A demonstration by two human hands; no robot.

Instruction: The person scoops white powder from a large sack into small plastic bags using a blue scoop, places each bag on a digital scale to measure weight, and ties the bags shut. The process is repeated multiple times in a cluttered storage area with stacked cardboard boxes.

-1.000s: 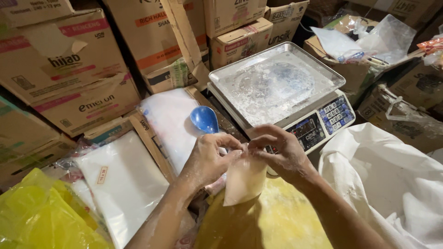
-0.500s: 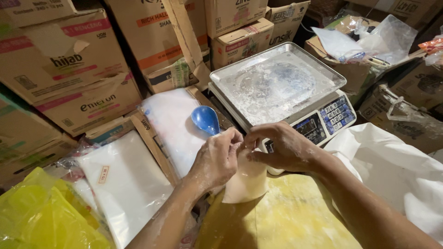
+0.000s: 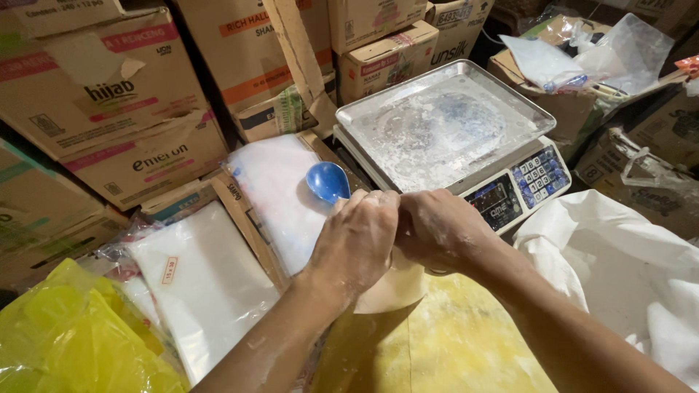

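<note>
My left hand (image 3: 357, 236) and right hand (image 3: 437, 229), both dusted with flour, are curled tight and pressed knuckle to knuckle, pinching the top of a small bag of pale powder (image 3: 393, 287). The bag hangs over a yellow sack (image 3: 437, 342), near a scale (image 3: 444, 127). A blue scoop (image 3: 328, 180) lies just left.

Brown cardboard boxes (image 3: 109, 94) stacked at back with pink and orange bands. Dark scale screen (image 3: 496, 202) beside blue keypad (image 3: 540, 175). Clear bag pack (image 3: 204, 284), small white label (image 3: 170, 270).
</note>
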